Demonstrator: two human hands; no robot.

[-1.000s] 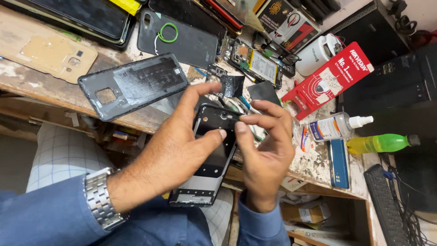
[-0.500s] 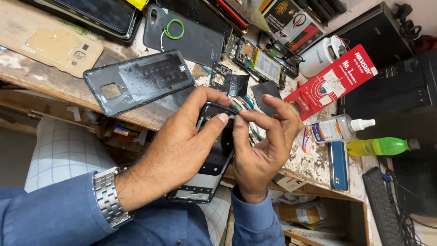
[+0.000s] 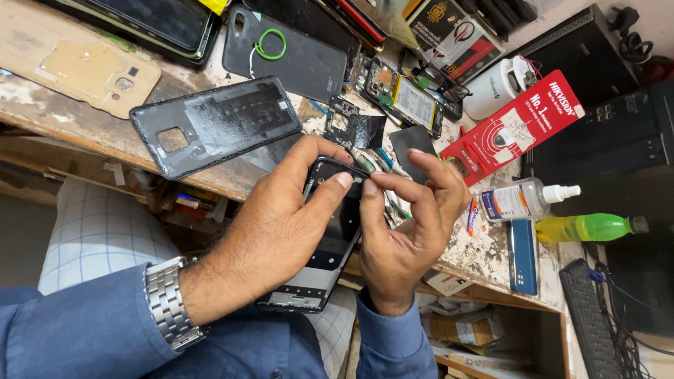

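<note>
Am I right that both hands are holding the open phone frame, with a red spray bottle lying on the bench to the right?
Not quite: in the head view the spray bottle is clear with a white nozzle, not red. Both the left hand and right hand do hold the open phone frame.

Both hands around opened phone

Worn workbench — grey back cover, spray bottle, red packet.

Black opened phone frame, tilted, handheld
</note>
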